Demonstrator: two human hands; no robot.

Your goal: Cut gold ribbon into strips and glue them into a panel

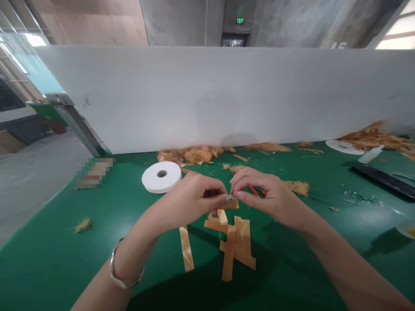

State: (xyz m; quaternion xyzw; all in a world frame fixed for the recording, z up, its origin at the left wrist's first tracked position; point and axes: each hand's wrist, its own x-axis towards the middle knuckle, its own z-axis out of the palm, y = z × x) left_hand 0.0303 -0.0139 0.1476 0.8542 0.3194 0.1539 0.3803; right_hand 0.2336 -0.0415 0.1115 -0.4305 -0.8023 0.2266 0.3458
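Both of my hands meet over the middle of the green table. A short orange fabric-like strip (233, 203) is pinched by my left hand (191, 201), its thumb on top. At the strip's upper edge, my right hand (272, 196) is closed, thumb and forefinger pressed together on it. Below them lies a loose, overlapping pile of similar orange strips (229, 255). One separate strip (186, 250) rests to the left of the pile. Something thin and red (254, 191) shows partly behind my right fingers; its kind is hidden.
A white tape roll (149, 176) lies beyond my left hand. Frayed orange fibres (197, 153) line the foot of the white partition (145, 99). On the right are a long black object (385, 179), a white disc (333, 147) and an orange fibre bundle (372, 137).
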